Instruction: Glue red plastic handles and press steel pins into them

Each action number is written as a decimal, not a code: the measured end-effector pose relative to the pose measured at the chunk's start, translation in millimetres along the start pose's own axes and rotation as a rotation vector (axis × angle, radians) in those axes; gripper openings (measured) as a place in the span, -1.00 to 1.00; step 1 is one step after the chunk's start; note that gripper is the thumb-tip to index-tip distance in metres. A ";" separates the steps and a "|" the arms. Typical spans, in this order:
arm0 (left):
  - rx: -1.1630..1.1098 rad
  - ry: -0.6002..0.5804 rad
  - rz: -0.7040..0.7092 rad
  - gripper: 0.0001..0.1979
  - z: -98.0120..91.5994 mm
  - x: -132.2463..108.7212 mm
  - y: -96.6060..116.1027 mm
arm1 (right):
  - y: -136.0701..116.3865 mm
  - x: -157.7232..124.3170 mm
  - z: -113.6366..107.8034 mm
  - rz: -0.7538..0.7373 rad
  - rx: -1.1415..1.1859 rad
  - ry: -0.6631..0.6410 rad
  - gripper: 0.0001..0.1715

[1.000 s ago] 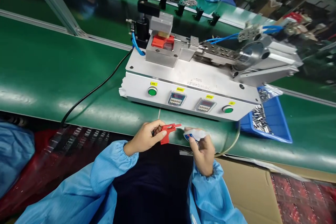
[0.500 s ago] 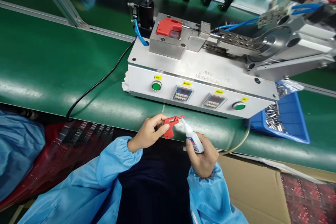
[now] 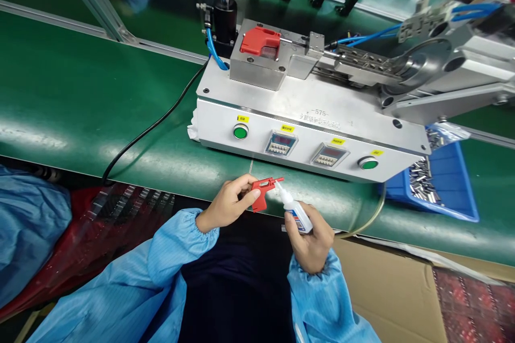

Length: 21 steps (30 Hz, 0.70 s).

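Observation:
My left hand (image 3: 228, 202) pinches a small red pistol-shaped plastic part (image 3: 260, 199) between thumb and fingers, its thin end pointing right. A thin metal rod (image 3: 251, 166) sticks up from behind these fingers. In my right hand (image 3: 311, 238) is a white squeeze glue bottle (image 3: 296, 215) with a blue label, tilted so its nozzle meets or nearly meets the red part's thin end. Whether any glue is on the part is too small to tell. Beyond both hands, a similar red part (image 3: 260, 40) sits in the metal block of the bench machine (image 3: 314, 118).
A blue bin (image 3: 462, 187) of small metal cylinders stands right of the machine. A black cable (image 3: 148, 131) curves across the green bench (image 3: 72, 96) to its front edge. Below right is a cardboard box (image 3: 382, 284); a blue-sleeved person (image 3: 30, 230) is at the left.
The bottle and my right hand have shifted very slightly left. The red part stays in my left hand, almost still, and the view has moved a little.

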<state>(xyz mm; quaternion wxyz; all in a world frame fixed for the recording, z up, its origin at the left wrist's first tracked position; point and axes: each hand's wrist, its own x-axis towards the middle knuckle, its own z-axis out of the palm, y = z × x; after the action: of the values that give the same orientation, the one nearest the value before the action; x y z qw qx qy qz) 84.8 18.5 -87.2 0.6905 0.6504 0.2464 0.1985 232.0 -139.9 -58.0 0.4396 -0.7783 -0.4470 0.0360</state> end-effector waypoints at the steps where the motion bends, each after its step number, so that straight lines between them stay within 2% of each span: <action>1: 0.001 0.003 0.001 -0.65 0.1 -0.1 -0.2 | 0.5 -0.4 -0.6 0.028 0.018 0.022 -0.78; 6: 0.008 -0.001 0.015 -0.65 -0.1 0.4 -1.3 | 7.0 -3.6 -4.1 0.179 0.113 0.206 -0.64; 12: 0.047 0.003 0.026 -0.68 -1.1 1.4 0.3 | 1.6 -2.1 -2.6 0.183 0.144 0.093 -0.66; 16: 0.052 0.007 0.042 -0.71 -1.2 1.3 1.5 | -3.0 -0.8 -0.6 0.181 0.155 0.075 -0.69; 21: 0.062 0.003 0.032 -0.72 -1.0 1.2 1.5 | -2.4 -0.7 -1.1 0.221 0.134 0.071 -0.60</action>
<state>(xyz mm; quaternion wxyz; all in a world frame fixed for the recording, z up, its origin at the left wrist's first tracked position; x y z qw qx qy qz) 85.2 20.1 -85.9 0.6664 0.6751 0.2429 0.2027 230.5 -140.7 -55.9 0.4996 -0.7924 -0.3391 0.0865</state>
